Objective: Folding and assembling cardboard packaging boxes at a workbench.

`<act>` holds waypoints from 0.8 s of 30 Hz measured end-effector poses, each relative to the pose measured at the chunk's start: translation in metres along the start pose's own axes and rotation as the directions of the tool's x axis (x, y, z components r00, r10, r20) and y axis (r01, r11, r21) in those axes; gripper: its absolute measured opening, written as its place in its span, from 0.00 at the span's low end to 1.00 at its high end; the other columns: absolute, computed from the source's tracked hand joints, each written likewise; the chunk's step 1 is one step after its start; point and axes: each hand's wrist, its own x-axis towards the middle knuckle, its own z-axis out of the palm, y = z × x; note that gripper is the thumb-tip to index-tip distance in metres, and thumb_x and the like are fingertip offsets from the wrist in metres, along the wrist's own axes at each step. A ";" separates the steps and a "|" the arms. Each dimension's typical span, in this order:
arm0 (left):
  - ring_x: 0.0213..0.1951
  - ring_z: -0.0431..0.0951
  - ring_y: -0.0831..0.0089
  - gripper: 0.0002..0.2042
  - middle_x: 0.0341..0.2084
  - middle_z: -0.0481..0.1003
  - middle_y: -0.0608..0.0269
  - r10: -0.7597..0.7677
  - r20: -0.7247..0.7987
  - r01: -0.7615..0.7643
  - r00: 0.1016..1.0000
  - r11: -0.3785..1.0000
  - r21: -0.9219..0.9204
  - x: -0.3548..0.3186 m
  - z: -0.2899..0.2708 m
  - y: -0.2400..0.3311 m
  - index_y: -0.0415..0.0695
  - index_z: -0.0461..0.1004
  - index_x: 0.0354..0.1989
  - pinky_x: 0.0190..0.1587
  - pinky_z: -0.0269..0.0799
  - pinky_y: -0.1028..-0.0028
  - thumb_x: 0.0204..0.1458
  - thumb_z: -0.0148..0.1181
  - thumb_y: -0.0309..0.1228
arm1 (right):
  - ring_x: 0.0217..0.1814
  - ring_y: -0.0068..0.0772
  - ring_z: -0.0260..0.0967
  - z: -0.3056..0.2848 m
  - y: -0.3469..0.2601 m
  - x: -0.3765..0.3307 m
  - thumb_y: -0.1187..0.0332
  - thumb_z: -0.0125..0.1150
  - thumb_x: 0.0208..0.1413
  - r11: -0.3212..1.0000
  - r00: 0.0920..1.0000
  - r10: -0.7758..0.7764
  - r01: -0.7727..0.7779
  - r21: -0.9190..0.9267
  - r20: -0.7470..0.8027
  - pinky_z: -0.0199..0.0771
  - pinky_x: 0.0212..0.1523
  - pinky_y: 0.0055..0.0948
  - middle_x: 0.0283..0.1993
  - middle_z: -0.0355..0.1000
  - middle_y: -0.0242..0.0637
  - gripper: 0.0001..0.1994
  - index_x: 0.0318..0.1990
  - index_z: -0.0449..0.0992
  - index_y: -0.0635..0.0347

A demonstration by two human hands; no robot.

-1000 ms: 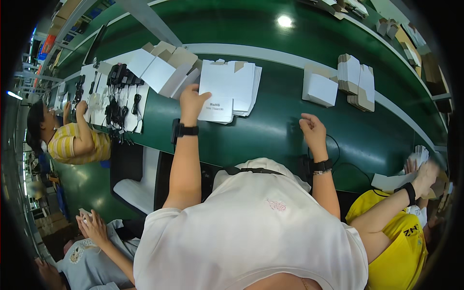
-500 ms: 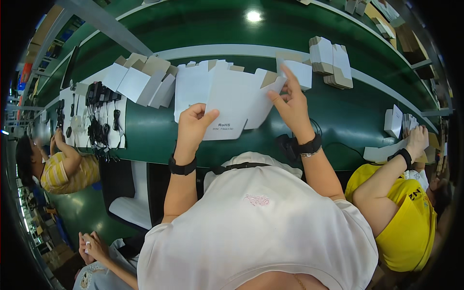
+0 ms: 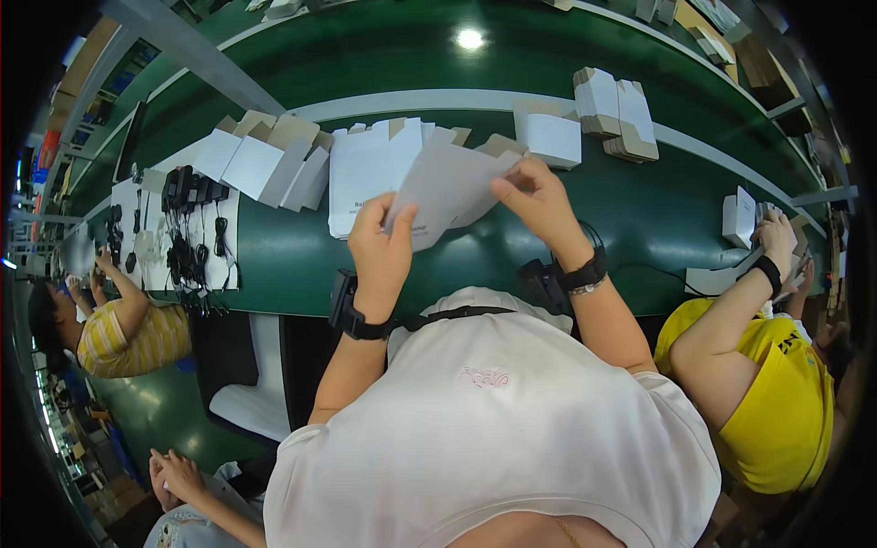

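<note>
A worker at a green counter (image 3: 301, 265) holds one flat white carton blank (image 3: 448, 187) lifted off the surface with both hands, seen from a head-worn camera looking down. The left hand (image 3: 382, 247) has its fingers closed on the blank's lower left edge, while the right hand (image 3: 539, 196) pinches the upper right corner near a brown flap; the sheet tilts between them, just above and in front of a stack of flat blanks (image 3: 365, 173) lying on the counter. The blank in hand appears still unfolded, so the forming of this carton looks barely begun. To the left of the stack, several loosely opened cartons (image 3: 265, 160) lean against one another, and farther left a white sheet carries rows of black chargers and cables (image 3: 187, 228). Beyond the right hand, a folded white box (image 3: 548, 137) and two more standing boxes (image 3: 617, 110) rest on the counter, suggesting some units are already made up while the thick stack remains to be worked. A person in a yellow shirt (image 3: 767, 402) handles small white pieces at the right; another in stripes (image 3: 119, 338) works at the left.
</note>
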 end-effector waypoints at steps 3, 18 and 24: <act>0.42 0.67 0.61 0.26 0.38 0.69 0.52 0.162 -0.120 -0.103 0.979 0.913 0.396 0.007 0.013 0.003 0.35 0.63 0.50 0.43 0.63 0.67 0.42 0.64 0.32 | 0.27 0.22 0.63 0.009 -0.014 -0.008 0.66 0.67 0.43 0.984 0.994 -0.048 0.031 -0.174 -0.094 0.64 0.28 0.20 0.27 0.63 0.32 0.10 0.25 0.74 0.62; 0.59 0.43 0.36 0.67 0.58 0.37 0.28 0.228 0.206 -0.294 0.952 0.873 0.390 0.009 0.059 -0.001 0.37 0.30 0.63 0.58 0.44 0.49 0.18 0.76 0.46 | 0.32 0.32 0.68 0.032 -0.057 -0.018 0.76 0.59 0.45 0.923 0.932 -0.329 0.282 -0.263 -0.153 0.68 0.34 0.25 0.33 0.70 0.39 0.12 0.41 0.75 0.56; 0.53 0.65 0.55 0.52 0.54 0.57 0.40 0.090 0.316 -0.042 0.944 0.987 -0.157 0.004 0.059 0.010 0.38 0.28 0.63 0.53 0.61 0.65 0.37 0.66 0.32 | 0.35 0.24 0.71 0.026 -0.054 -0.015 0.77 0.52 0.52 0.993 0.996 0.025 -0.035 0.117 0.084 0.68 0.33 0.18 0.44 0.70 0.46 0.27 0.60 0.53 0.59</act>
